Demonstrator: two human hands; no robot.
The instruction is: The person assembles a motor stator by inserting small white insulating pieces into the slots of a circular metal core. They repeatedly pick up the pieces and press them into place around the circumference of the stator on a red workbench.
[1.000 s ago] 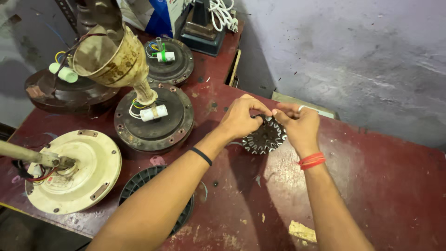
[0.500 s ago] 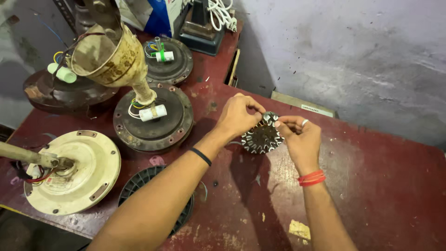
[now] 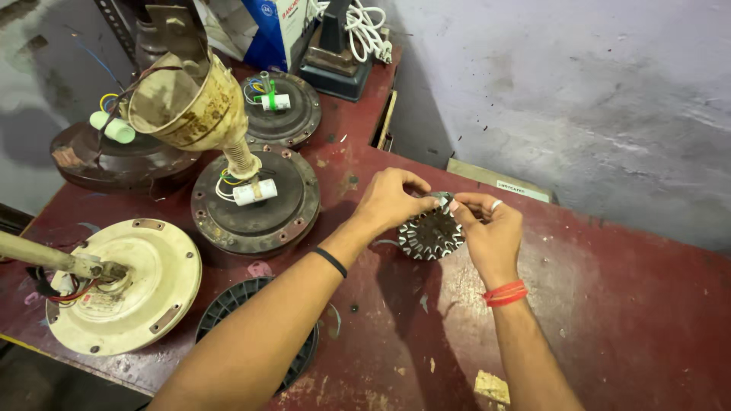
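Red workbench [image 3: 609,320]: toothed stator [image 3: 431,234] beneath both hands' fingers [image 3: 423,199].

Black spool [image 3: 228,320] half hidden under forearm.

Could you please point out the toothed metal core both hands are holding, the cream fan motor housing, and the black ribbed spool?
Toothed metal core [image 3: 430,234]: head view, on its slotted face.
Cream fan motor housing [image 3: 145,281]: head view, on its top cover.
Black ribbed spool [image 3: 228,304]: head view, on its exposed rim.

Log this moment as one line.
left hand: on stator rim | right hand: pinching its top edge | stator: on table | fan motor: left, untouched
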